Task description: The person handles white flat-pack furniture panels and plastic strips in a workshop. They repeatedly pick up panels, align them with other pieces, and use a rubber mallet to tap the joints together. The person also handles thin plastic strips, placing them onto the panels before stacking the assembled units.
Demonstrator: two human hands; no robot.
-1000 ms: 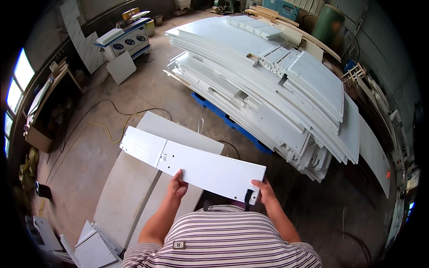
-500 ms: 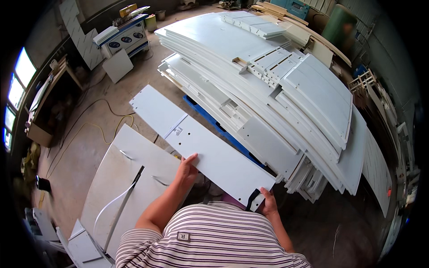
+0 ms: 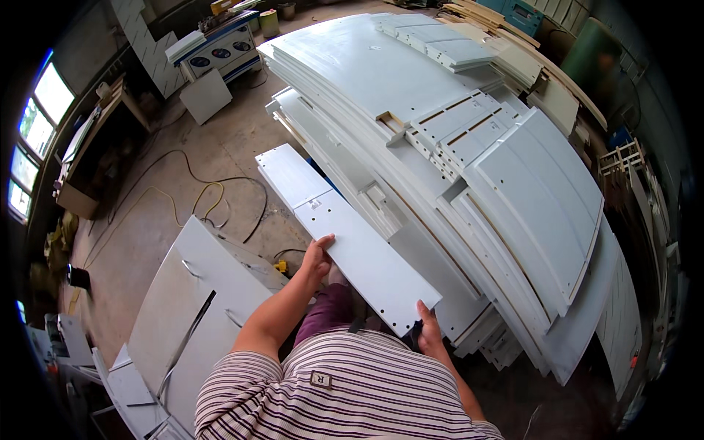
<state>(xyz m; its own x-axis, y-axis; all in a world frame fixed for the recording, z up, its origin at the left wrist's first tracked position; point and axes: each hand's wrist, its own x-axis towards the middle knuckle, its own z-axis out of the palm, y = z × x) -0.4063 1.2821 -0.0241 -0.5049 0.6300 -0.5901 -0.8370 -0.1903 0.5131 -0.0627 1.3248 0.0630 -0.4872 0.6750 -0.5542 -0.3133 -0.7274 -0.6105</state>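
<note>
A long white panel (image 3: 359,257) with several small dark holes and a groove across its far part slants in front of my body. My left hand (image 3: 318,258) grips its left edge near the middle, thumb on top. At the near right end, my right hand (image 3: 430,328) holds the corner, also with the thumb over the upper face. The fingers of both hands are mostly hidden beneath the panel. A black strip (image 3: 416,334) shows beside my right hand; what it belongs to is unclear. The panel's right edge overlaps the view of the stack, and I cannot tell whether they touch.
A large stack of white boards (image 3: 345,66) fills the right side, with smaller slotted panels (image 3: 469,128) on top. To the left stands a white board with handles (image 3: 165,293). Cables (image 3: 183,158) lie on the floor. A workbench (image 3: 95,154) stands beside the windows.
The held panel's far end has swung right, toward the stack, and the panel now points more steeply away from me. Both hands have kept their hold. The view has shifted too.
</note>
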